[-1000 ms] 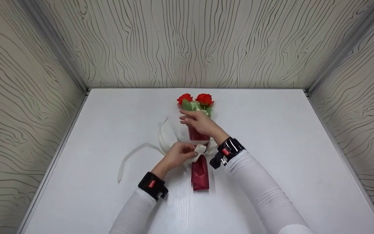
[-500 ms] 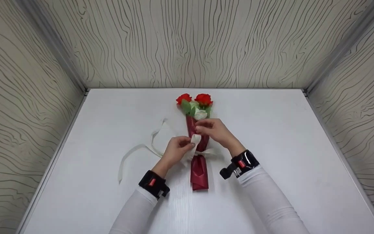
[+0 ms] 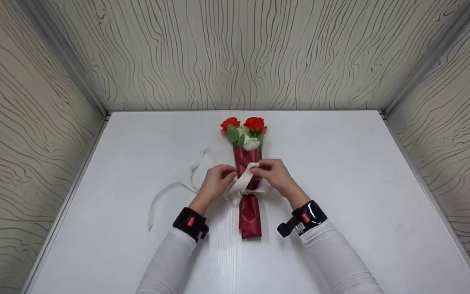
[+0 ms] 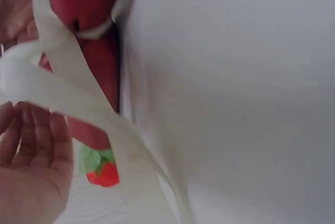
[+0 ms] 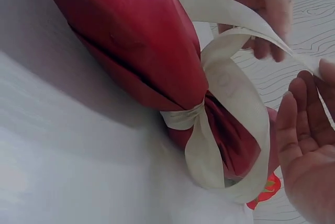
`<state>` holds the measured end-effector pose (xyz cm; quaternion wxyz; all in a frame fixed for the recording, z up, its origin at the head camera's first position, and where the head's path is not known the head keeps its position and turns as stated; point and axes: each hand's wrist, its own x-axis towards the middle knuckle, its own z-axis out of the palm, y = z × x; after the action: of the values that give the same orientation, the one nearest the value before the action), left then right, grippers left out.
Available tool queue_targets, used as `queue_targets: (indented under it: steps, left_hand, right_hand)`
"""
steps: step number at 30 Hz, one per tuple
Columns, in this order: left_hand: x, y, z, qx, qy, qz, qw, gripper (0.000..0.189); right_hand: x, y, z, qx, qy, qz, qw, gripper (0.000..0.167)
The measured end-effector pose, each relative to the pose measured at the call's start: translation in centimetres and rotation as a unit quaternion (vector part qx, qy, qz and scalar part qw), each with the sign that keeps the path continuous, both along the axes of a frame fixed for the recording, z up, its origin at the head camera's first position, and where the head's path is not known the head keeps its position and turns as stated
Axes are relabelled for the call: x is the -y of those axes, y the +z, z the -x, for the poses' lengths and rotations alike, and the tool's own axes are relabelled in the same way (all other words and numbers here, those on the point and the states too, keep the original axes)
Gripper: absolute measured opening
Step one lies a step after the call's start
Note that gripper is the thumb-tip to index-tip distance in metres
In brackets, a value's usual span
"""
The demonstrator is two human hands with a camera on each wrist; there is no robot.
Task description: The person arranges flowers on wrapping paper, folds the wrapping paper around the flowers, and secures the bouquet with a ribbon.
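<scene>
A bouquet of red and white roses lies on the table, its dark red wrapping (image 3: 250,216) tied round the middle with cream ribbon (image 3: 240,183). My right hand (image 3: 275,174) pinches a raised stretch of this ribbon over the wrapping, between thumb and fingers. In the right wrist view the ribbon (image 5: 235,85) forms a loose loop beside the knot (image 5: 196,113). My left hand (image 3: 213,183) hovers just left of the raised ribbon, fingers loosely bent. No ribbon shows clearly between its fingertips. The left wrist view has the ribbon (image 4: 78,90) passing close above the left fingers.
One long ribbon tail (image 3: 159,197) curls over the white table (image 3: 361,204) to the left. A short ribbon end (image 3: 262,189) sticks out on the right. The rose heads (image 3: 254,124) point toward the patterned back wall (image 3: 235,53). Patterned walls also flank the table.
My right hand has come down from over the flowers and taken the ribbon that my left hand was pinching. The left hand has moved slightly up and left, away from it.
</scene>
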<state>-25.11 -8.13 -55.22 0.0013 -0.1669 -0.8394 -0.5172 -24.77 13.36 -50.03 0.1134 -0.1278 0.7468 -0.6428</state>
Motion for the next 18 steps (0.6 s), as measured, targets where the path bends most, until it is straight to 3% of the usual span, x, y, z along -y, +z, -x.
queue_targets:
  steps: [2, 4, 8, 14, 18]
  left_hand:
    - [0.6, -0.2, 0.4, -0.026, -0.004, 0.084, 0.9961, 0.015]
    - [1.0, -0.5, 0.7, -0.042, -0.012, 0.166, 0.9852, 0.022]
    - [1.3, -0.8, 1.0, -0.031, -0.019, 0.265, 0.9635, 0.034]
    - [1.4, -0.9, 1.1, -0.027, 0.017, 0.323, 0.9458, 0.023]
    - [1.8, -1.1, 1.3, -0.021, 0.041, 0.323, 0.9452, 0.009]
  right_hand:
    - [-0.1, -0.2, 0.0, 0.005, -0.011, 0.004, 0.9999, 0.021]
    - [-0.2, -0.3, 0.0, 0.009, -0.015, 0.004, 0.9998, 0.021]
    - [-0.3, -0.5, 0.0, 0.012, -0.012, 0.007, 0.9998, 0.022]
    - [-0.4, -0.8, 0.1, 0.008, -0.012, 0.012, 0.9998, 0.021]
    - [-0.7, -0.9, 0.2, 0.009, -0.02, 0.008, 0.9997, 0.02]
